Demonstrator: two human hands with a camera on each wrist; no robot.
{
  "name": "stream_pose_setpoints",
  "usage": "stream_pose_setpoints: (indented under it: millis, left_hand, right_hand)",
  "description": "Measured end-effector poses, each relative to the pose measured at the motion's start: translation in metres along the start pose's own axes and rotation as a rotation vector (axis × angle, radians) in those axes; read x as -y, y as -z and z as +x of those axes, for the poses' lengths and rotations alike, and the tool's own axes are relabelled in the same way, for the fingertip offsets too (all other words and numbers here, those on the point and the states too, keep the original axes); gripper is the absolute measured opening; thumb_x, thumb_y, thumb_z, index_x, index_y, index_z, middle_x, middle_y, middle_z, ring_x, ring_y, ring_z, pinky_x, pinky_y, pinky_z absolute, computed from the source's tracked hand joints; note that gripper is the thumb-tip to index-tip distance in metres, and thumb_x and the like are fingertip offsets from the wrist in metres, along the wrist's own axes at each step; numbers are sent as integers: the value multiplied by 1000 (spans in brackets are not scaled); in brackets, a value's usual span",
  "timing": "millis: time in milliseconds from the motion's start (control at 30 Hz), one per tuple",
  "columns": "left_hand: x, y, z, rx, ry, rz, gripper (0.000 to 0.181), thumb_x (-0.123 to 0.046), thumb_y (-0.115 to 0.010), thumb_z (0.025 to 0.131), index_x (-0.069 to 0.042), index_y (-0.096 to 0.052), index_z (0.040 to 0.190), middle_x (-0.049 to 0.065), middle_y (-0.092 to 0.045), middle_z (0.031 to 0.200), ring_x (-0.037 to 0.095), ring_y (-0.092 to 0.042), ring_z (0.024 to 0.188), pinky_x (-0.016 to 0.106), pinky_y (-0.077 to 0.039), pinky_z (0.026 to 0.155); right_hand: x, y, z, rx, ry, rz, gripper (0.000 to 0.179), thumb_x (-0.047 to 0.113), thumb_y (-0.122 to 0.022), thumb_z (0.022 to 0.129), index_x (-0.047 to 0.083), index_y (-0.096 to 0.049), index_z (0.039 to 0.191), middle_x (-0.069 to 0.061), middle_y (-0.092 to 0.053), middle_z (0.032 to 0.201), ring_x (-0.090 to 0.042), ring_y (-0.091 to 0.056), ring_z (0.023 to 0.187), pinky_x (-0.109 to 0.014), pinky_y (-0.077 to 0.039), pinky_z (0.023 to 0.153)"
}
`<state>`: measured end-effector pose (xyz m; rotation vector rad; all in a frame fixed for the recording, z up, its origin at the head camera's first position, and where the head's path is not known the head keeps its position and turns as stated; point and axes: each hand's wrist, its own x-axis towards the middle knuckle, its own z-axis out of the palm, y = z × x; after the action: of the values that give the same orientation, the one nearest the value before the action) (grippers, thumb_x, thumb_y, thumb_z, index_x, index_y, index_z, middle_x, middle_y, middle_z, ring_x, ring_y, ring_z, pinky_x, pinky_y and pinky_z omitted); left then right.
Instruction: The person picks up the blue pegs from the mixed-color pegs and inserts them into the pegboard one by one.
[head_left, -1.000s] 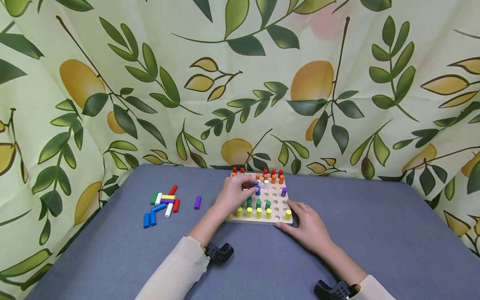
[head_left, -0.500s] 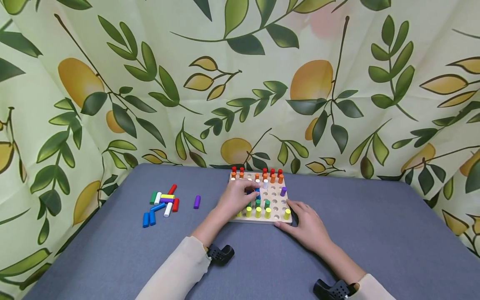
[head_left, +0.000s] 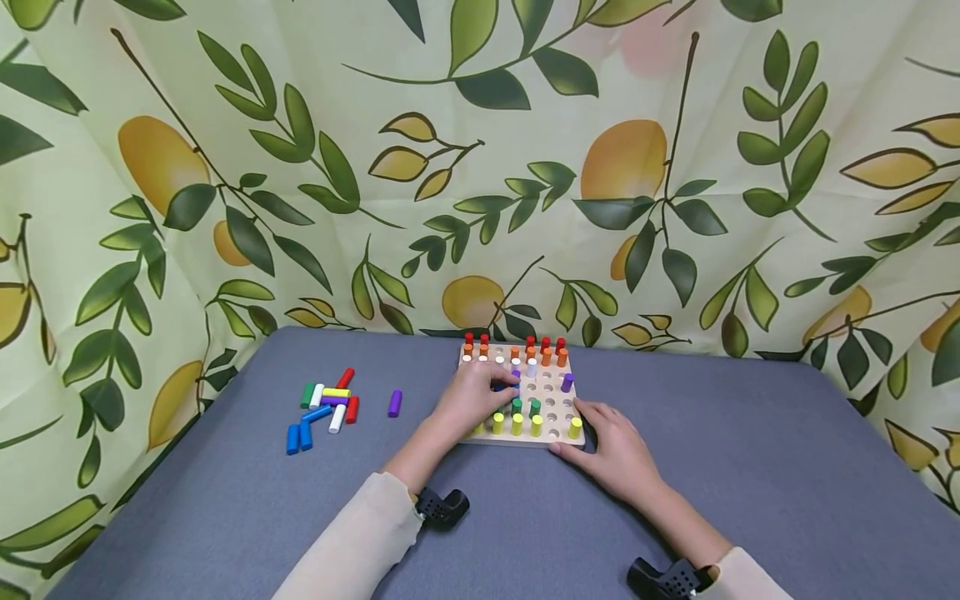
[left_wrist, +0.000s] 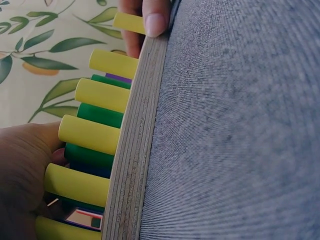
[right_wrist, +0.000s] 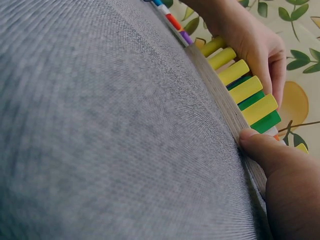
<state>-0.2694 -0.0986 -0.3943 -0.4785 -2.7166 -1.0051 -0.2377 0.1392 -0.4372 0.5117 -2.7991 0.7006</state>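
A wooden pegboard (head_left: 525, 442) holds coloured pegs in rows. My left hand (head_left: 472, 392) reaches over the left half of the board, its thumb and fingertips pinching a blue peg (head_left: 512, 387) mostly covered by them. Beside it stands a green peg (head_left: 517, 407), and a purple peg (head_left: 516, 372) shows just behind. My right hand (head_left: 618, 454) holds the board's near right corner, the thumb (right_wrist: 252, 137) against the front edge and the fingers along the right side. Yellow pegs (left_wrist: 90, 135) line the front row, with green ones behind, in the left wrist view.
Loose pegs in several colours lie in a cluster left of the board, among them a red peg (head_left: 353, 410). A single purple peg (head_left: 395, 404) lies between cluster and board. Patterned fabric (head_left: 480, 208) hangs behind the grey table (head_left: 247, 500).
My left hand has lowered and come slightly nearer with the blue peg, which has sunk between its fingertips. The purple peg behind it has come into sight. My right hand stays at the corner.
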Motion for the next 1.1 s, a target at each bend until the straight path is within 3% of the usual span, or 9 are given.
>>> stream_pose_setpoints:
  millis: [233,867,1100]
  left_hand:
    - [-1,0,-1,11,30,4,17,-16,-77,90,-13,-81,106,3,-77,111,19,-69,110,40,-54,98]
    - [0,0,-1,32,6,19,17,-17,-75,92,-13,-80,107,4,-76,115,20,-69,115,40,-54,101]
    - [-1,2,0,47,8,22,16,-14,-74,91,-14,-80,106,1,-77,110,14,-69,104,36,-56,92]
  right_hand:
    - [0,0,0,4,-4,-3,83,58,-74,84,2,-56,142,-17,-64,135,-40,-58,127,-60,-45,104]
    - [-1,-1,1,-5,5,-5,83,60,-73,84,3,-56,142,-17,-64,134,-40,-59,126,-60,-46,103]
    - [-2,-1,1,-2,0,-9,84,61,-72,84,3,-56,142,-17,-64,135,-40,-59,126,-60,-45,103]
